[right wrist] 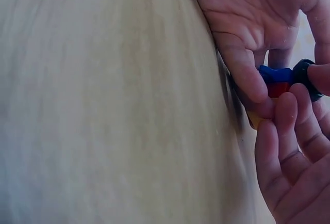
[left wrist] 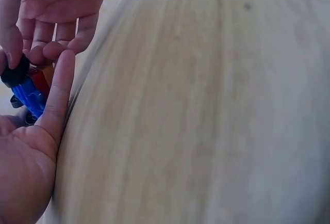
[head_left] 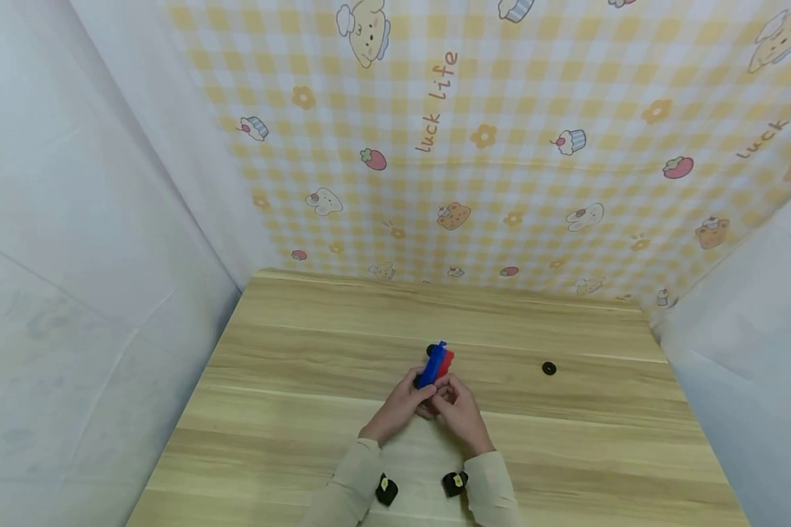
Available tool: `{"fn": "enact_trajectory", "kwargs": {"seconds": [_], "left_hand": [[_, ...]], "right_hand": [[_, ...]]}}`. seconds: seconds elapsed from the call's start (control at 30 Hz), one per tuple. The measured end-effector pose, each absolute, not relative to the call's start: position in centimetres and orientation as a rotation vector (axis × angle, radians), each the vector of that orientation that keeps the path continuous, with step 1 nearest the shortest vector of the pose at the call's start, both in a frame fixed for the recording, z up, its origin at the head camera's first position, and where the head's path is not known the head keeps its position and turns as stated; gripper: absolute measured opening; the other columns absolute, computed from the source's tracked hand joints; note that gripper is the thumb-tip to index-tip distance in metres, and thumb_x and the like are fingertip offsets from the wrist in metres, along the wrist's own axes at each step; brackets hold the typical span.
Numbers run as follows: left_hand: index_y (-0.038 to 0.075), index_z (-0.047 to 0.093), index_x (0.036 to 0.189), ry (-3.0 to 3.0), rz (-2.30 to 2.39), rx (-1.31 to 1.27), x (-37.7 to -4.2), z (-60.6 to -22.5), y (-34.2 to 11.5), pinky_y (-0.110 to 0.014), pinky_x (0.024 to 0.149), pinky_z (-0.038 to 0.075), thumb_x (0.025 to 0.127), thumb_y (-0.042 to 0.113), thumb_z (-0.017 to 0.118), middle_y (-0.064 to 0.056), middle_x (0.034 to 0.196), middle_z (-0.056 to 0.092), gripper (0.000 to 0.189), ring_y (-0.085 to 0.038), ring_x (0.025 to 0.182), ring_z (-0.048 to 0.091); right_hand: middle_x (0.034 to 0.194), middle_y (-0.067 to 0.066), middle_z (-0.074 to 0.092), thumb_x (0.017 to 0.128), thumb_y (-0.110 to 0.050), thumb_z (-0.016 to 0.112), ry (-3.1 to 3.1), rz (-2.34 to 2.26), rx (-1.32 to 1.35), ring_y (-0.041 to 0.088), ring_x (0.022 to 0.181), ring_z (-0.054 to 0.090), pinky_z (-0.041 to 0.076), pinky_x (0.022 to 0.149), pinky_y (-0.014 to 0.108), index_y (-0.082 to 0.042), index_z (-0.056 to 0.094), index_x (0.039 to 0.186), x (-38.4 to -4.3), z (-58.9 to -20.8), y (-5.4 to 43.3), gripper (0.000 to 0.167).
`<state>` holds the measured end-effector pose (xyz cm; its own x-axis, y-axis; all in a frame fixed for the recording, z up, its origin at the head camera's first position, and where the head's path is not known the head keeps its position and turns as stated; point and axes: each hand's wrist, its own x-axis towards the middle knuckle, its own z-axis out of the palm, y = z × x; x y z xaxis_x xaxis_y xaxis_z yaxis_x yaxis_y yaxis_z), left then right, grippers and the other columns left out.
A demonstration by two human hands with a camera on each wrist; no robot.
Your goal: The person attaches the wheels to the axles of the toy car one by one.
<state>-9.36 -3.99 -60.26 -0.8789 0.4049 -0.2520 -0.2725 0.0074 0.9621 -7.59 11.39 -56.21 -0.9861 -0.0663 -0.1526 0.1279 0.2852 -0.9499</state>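
Note:
A small blue and red toy vehicle (head_left: 433,369) with black wheels is held between both hands near the middle of the table. My left hand (head_left: 398,408) grips the blue body from the left. On the other side, my right hand (head_left: 460,413) has its thumb and fingers at the near end, where the thumb presses on a black wheel (right wrist: 304,79). A yellow part (right wrist: 253,120) peeks out beneath the red section (right wrist: 278,89) in the right wrist view. Another wheel (head_left: 431,350) shows at the vehicle's far end. Fingers hide much of the body.
A loose black wheel (head_left: 549,368) lies on the wooden table (head_left: 290,351) to the right of the hands. Black wrist cameras (head_left: 387,489) sit by both sleeves. A yellow checked cloth (head_left: 474,176) hangs behind the table, with white cloth (head_left: 92,241) at the sides.

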Motion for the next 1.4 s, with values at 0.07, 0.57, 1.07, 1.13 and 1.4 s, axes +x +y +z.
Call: {"fn": "enact_trajectory", "kwargs": {"seconds": [0.07,0.57,1.07,1.13,1.4], "left_hand": [[0.017,0.038,0.150,1.833,1.922,0.132,-9.4,-60.3,-4.0,-0.037,0.078,0.060,0.102,0.046,0.053,-0.017,0.125,0.063,0.058,-0.023,0.087,0.071],[0.017,0.042,0.148,1.836,1.904,0.088,-9.5,-59.9,-4.1,-0.034,0.067,0.058,0.100,0.049,0.054,-0.008,0.093,0.062,0.059,-0.019,0.067,0.064],[0.018,0.045,0.145,1.871,1.871,0.118,-9.6,-60.0,-4.2,-0.033,0.063,0.056,0.101,0.048,0.053,-0.009,0.087,0.061,0.055,-0.018,0.064,0.062],[0.018,0.045,0.145,1.878,1.872,0.118,-9.6,-60.0,-4.1,-0.032,0.062,0.056,0.101,0.049,0.053,-0.008,0.084,0.060,0.055,-0.018,0.062,0.061],[0.013,0.053,0.135,1.891,1.925,0.082,-9.5,-60.1,-3.9,-0.034,0.060,0.058,0.100,0.049,0.054,-0.008,0.083,0.062,0.049,-0.017,0.059,0.062]], "right_hand": [[0.080,0.003,0.063,0.093,-0.007,0.068,2.363,-1.790,0.053,0.006,0.067,0.054,0.044,0.062,0.020,-0.004,0.062,0.100,-7.4,-55.2,11.4,0.010],[0.137,0.020,0.053,0.096,-0.022,0.067,2.256,-1.850,0.150,0.009,0.077,0.054,0.049,0.057,0.024,-0.006,0.029,0.150,-8.3,-59.3,11.9,0.068],[0.134,0.022,0.057,0.095,-0.018,0.068,2.216,-1.881,0.155,0.015,0.077,0.058,0.049,0.057,0.023,-0.008,0.034,0.147,-8.0,-58.2,11.8,0.063],[0.134,0.020,0.058,0.095,-0.019,0.069,2.217,-1.890,0.168,0.013,0.076,0.057,0.048,0.057,0.022,-0.011,0.035,0.148,-8.3,-59.3,11.9,0.064],[0.125,0.016,0.063,0.093,-0.029,0.072,2.207,-1.960,0.125,0.011,0.076,0.062,0.052,0.061,0.025,-0.014,0.043,0.141,-8.2,-60.5,12.4,0.058]]}}
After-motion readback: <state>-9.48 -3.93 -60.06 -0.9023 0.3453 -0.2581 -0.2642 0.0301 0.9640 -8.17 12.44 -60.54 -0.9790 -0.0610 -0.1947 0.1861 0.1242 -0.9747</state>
